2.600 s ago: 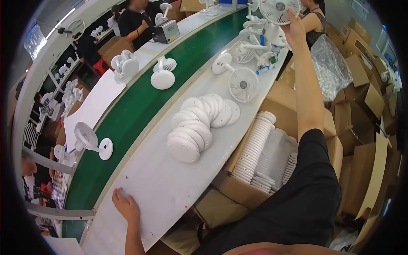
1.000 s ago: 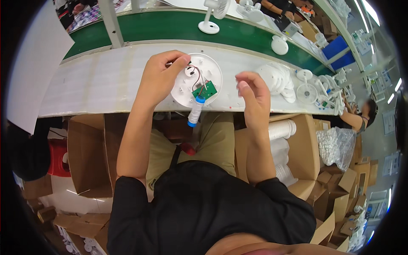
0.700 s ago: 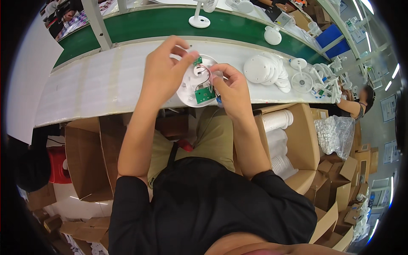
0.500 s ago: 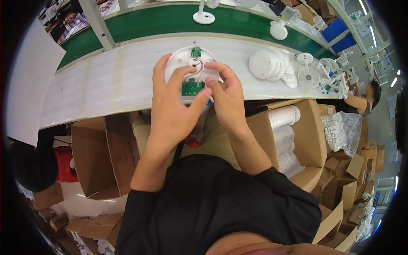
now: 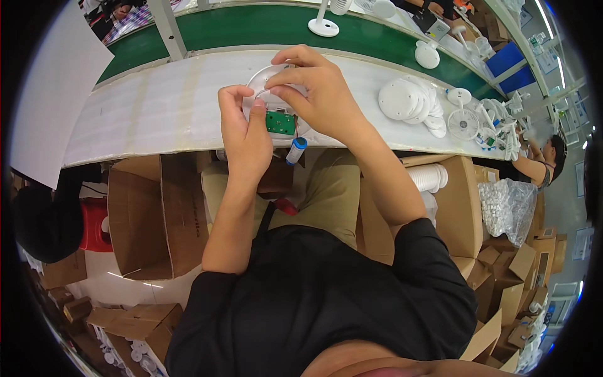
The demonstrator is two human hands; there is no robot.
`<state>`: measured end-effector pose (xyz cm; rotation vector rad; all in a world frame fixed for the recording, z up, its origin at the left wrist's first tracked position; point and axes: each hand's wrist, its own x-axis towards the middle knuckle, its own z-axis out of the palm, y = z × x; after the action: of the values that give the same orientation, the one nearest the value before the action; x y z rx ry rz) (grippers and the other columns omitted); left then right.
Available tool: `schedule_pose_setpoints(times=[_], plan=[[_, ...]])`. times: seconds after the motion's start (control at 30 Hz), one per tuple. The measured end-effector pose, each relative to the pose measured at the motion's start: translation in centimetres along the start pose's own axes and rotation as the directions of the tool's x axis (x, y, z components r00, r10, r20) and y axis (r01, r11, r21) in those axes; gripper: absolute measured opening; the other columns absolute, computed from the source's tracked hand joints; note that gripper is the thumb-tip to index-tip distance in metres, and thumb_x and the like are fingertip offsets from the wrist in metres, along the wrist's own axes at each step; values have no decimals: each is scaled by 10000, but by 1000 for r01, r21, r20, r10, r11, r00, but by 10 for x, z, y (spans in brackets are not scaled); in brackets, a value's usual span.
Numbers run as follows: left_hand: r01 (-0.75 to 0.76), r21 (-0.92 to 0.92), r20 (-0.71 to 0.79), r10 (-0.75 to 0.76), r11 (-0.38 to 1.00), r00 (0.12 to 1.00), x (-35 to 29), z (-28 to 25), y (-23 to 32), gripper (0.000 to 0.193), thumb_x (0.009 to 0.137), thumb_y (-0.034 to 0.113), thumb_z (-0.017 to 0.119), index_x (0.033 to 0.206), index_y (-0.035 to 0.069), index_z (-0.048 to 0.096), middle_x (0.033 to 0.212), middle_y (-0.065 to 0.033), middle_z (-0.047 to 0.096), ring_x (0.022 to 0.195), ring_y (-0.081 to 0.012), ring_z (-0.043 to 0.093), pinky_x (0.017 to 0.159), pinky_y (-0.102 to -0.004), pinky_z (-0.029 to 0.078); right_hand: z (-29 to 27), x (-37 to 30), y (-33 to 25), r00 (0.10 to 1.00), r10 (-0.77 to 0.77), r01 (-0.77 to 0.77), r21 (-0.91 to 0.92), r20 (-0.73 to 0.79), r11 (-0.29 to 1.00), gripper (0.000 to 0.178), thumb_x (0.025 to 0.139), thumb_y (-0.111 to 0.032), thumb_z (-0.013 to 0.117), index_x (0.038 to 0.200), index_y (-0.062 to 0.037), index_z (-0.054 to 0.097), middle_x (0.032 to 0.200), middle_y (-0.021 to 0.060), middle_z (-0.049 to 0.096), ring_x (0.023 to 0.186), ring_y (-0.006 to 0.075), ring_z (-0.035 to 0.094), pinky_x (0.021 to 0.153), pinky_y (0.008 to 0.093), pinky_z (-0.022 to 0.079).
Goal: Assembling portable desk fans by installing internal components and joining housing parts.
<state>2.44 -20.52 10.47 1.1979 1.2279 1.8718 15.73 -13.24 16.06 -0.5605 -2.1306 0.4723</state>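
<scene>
A white round plastic base (image 5: 259, 78) is held over the workbench, its hollow side facing up. Inside it sits a green circuit board (image 5: 281, 123). A blue cylindrical battery (image 5: 296, 151) hangs out past the near side of the base, beside thin leads. My left hand (image 5: 244, 135) grips the base's left side, thumb over the inside. Reaching across from the right, my right hand (image 5: 320, 94) has its thumb and forefinger pinched on a thin wire (image 5: 261, 93) near the left thumb tip. The right hand covers much of the base's far and right parts.
White round discs (image 5: 405, 100) lie stacked on the white bench at right, beside small fan parts (image 5: 465, 124). Beyond runs a green conveyor (image 5: 251, 34) with a white stand (image 5: 323, 26). Cardboard boxes (image 5: 157, 220) flank my legs. A co-worker (image 5: 543, 160) sits far right.
My right hand has moved up and left over the base, closing its fingertips near the left thumb. The left hand has shifted to the base's left side. The blue battery now hangs in plain view.
</scene>
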Motion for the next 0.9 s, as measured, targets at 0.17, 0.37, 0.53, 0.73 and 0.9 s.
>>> schedule_pose_setpoints(times=[0.17, 0.37, 0.53, 0.73, 0.9], plan=[[-5, -180, -34, -1, 984, 999, -2, -1, -7, 161, 951, 44, 459, 1111, 59, 451, 1042, -82, 508, 941, -128, 449, 819, -253, 391, 11, 13, -2, 993, -9, 11, -18, 115, 1000, 103, 763, -24, 688, 831, -65, 754, 1063, 44, 576, 771, 163, 530, 668, 268, 447], [13, -194, 51, -4, 981, 999, -5, -16, -10, 200, 924, -22, 459, 1111, 44, 481, 996, -56, 522, 822, -92, 457, 729, -205, 396, 24, 8, -12, 998, 50, -41, -176, 48, 983, 90, 746, -52, 694, 777, -106, 759, 991, 20, 563, 675, 163, 542, 629, 283, 460], [-1, 65, 157, -10, 998, 988, 3, -29, 0, 122, 906, 2, 535, 1025, 27, 542, 873, -39, 553, 708, -82, 468, 627, -204, 400, 26, 8, -5, 999, 51, -50, -92, 15, 995, 105, 740, -46, 688, 767, -116, 762, 960, 13, 550, 681, 153, 542, 614, 280, 459], [4, 26, 163, -8, 1000, 987, 13, -21, 10, 87, 887, 0, 578, 973, 15, 573, 780, -35, 569, 597, -84, 471, 531, -212, 397, -16, -10, 1, 978, 20, -25, -19, -209, 1000, 117, 790, -17, 638, 898, -21, 682, 950, 43, 580, 766, 164, 519, 747, 260, 441], [-31, 67, 96, 25, 997, 995, 9, -5, 6, 111, 879, 4, 595, 987, 17, 572, 793, -53, 591, 598, -90, 502, 524, -212, 414, -13, -92, -20, 768, 629, -475, 551, -120, 686, 202, 884, -12, 563, 1085, -21, 549, 985, 75, 591, 872, 161, 552, 825, 267, 460]])
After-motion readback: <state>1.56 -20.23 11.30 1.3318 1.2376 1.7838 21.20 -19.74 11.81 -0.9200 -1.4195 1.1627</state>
